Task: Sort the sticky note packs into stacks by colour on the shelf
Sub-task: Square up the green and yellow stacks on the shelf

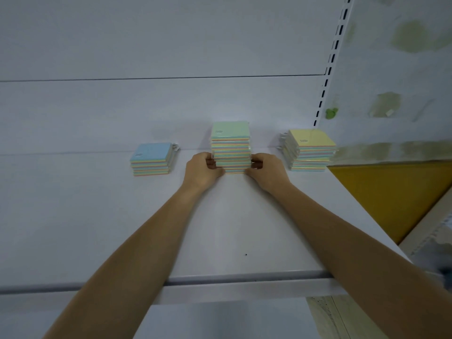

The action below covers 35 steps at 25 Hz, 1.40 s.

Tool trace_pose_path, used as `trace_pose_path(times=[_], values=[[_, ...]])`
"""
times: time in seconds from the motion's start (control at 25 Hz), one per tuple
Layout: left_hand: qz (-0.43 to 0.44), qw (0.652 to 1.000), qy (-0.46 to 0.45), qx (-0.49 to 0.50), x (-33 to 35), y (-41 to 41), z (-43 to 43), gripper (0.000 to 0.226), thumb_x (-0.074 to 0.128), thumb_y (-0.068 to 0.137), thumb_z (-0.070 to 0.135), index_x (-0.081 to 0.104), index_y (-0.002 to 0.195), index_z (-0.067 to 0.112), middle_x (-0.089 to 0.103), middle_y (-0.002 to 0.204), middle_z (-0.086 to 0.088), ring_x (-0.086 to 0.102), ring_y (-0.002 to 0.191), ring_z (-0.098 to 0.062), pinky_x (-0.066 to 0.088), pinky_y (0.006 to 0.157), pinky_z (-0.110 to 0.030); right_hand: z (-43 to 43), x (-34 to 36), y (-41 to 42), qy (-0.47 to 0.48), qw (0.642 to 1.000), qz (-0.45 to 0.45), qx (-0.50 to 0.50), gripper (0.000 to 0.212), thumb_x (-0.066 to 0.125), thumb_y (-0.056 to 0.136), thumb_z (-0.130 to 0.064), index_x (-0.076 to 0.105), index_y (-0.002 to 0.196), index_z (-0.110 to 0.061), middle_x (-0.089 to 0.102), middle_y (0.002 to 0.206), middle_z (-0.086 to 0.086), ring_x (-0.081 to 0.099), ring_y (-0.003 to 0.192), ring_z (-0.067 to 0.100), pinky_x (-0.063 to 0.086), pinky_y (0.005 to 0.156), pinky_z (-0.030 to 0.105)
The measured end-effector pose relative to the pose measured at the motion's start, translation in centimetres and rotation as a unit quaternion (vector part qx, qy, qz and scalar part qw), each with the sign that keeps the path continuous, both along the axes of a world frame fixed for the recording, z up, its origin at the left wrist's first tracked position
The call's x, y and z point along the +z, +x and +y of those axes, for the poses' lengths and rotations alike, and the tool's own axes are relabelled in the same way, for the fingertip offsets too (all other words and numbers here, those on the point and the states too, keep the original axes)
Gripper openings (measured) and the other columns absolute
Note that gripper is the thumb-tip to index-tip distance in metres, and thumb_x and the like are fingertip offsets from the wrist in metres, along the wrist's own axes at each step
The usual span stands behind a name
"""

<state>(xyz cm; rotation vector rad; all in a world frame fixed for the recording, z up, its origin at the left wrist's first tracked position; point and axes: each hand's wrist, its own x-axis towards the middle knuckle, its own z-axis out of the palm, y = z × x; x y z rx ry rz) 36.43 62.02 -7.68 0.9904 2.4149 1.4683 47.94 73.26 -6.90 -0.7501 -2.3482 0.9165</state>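
1. Both hands are at the foot of the green stack (231, 145), which stands in the middle of the shelf (97, 216), close to the back wall (146, 45).
2. The left hand (203, 171) presses its fingers (210, 163) on the left side of the lowest packs; the right hand (265, 170) does the same from the right side with its fingers (256, 164). The fingers are curled closed against the packs, so the stack is gripped between them.
3. I think this low, two-sided hold is to square the packs or to push the stack straight, because this stack is the tallest and could lean.
4. To the left of the fingers, well apart, lies the blue stack (151, 159), which is the shortest.
5. To the right of the fingers, near the shelf's end, stands the yellow stack (310, 149); its packs look a little uneven.
6. No loose pack is visible on the shelf, so the sorting seems almost finished.
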Motion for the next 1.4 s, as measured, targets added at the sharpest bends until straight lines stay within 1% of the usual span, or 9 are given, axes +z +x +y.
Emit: trace_pose_path(times=[0.08,0.16,0.28,0.56,0.76,0.88,1.04,1.2,1.4], values=[[-0.003,1.000,0.009,-0.016,0.0,0.0,0.0,0.029,0.070,0.077,0.013,0.066,0.104,0.005,0.071,0.108,-0.012,0.066,0.100,-0.023,0.047,0.086,-0.025,0.2,-0.1,-0.1,-0.012,1.000,-0.002,0.000,0.025,0.057,0.082,-0.010,0.067,0.103,-0.002,0.070,0.106,0.018,0.064,0.101,0.030,0.047,0.088,0.034],[0.018,1.000,0.002,-0.007,0.0,-0.1,0.0,0.025,0.066,0.082,0.020,0.067,0.102,0.005,0.071,0.105,-0.013,0.066,0.099,-0.024,0.043,0.079,-0.021,0.3,-0.1,-0.2,-0.012,1.000,0.001,-0.006,0.026,0.056,0.084,-0.013,0.064,0.105,0.000,0.069,0.108,0.017,0.064,0.103,0.028,0.046,0.089,0.034],[0.064,0.998,-0.009,0.011,-0.1,0.0,0.1,0.025,0.063,0.084,0.022,0.067,0.100,0.004,0.071,0.102,-0.013,0.066,0.096,-0.025,0.034,0.065,-0.013,0.1,0.0,-0.2,-0.013,1.000,0.017,-0.008,0.024,0.054,0.088,-0.015,0.065,0.106,-0.005,0.069,0.111,0.010,0.064,0.102,0.024,0.039,0.076,0.022],[0.080,0.997,-0.001,0.021,-0.2,0.0,0.1,0.027,0.064,0.083,0.025,0.068,0.100,0.005,0.072,0.103,-0.012,0.066,0.097,-0.023,0.035,0.066,-0.013,0.4,-0.1,-0.2,-0.012,1.000,0.022,-0.019,0.022,0.056,0.088,-0.018,0.067,0.103,-0.006,0.070,0.110,0.010,0.065,0.100,0.022,0.032,0.066,0.016],[0.076,0.997,-0.006,0.007,0.1,0.1,-0.1,0.033,0.054,0.090,0.030,0.067,0.084,0.000,0.072,0.091,-0.018,0.065,0.088,-0.028,0.030,0.060,-0.020,0.7,-0.1,-0.3,-0.030,0.999,0.030,-0.008,0.024,0.050,0.091,-0.019,0.070,0.096,-0.007,0.065,0.086,0.004,0.056,0.082,0.013,0.033,0.067,0.019],[0.066,0.998,-0.003,0.005,0.1,-0.3,-0.1,0.032,0.055,0.089,0.030,0.068,0.081,0.002,0.072,0.089,-0.019,0.066,0.085,-0.028,0.041,0.069,-0.027,0.7,-0.1,-0.3,-0.040,0.998,0.037,-0.010,0.024,0.051,0.091,-0.019,0.070,0.099,-0.006,0.069,0.091,0.007,0.057,0.082,0.014,0.036,0.073,0.020],[0.004,0.999,0.004,-0.038,-0.1,-0.8,-0.3,0.028,0.069,0.079,0.022,0.069,0.100,0.005,0.072,0.105,-0.015,0.067,0.098,-0.027,0.049,0.092,-0.035,0.6,-0.2,-0.3,-0.022,1.000,0.006,0.013,0.029,0.060,0.084,-0.013,0.063,0.112,-0.008,0.067,0.114,0.010,0.063,0.102,0.023,0.043,0.087,0.027],[0.033,0.999,-0.004,0.002,0.1,-0.4,-0.1,0.032,0.071,0.076,0.012,0.065,0.107,0.003,0.069,0.110,-0.013,0.066,0.100,-0.026,0.046,0.085,-0.024,0.8,-0.4,-0.4,0.001,1.000,0.017,0.005,0.029,0.058,0.082,-0.006,0.064,0.111,-0.007,0.068,0.113,0.013,0.063,0.104,0.028,0.045,0.093,0.033],[-0.009,1.000,0.017,0.010,-0.1,-0.9,0.1,0.034,0.074,0.074,0.009,0.065,0.106,0.001,0.069,0.110,-0.015,0.066,0.099,-0.024,0.044,0.062,-0.004,1.0,-0.4,-0.4,-0.055,0.997,0.053,-0.004,0.031,0.061,0.081,-0.002,0.065,0.111,-0.007,0.069,0.111,0.013,0.062,0.092,0.015,0.044,0.092,0.026]])
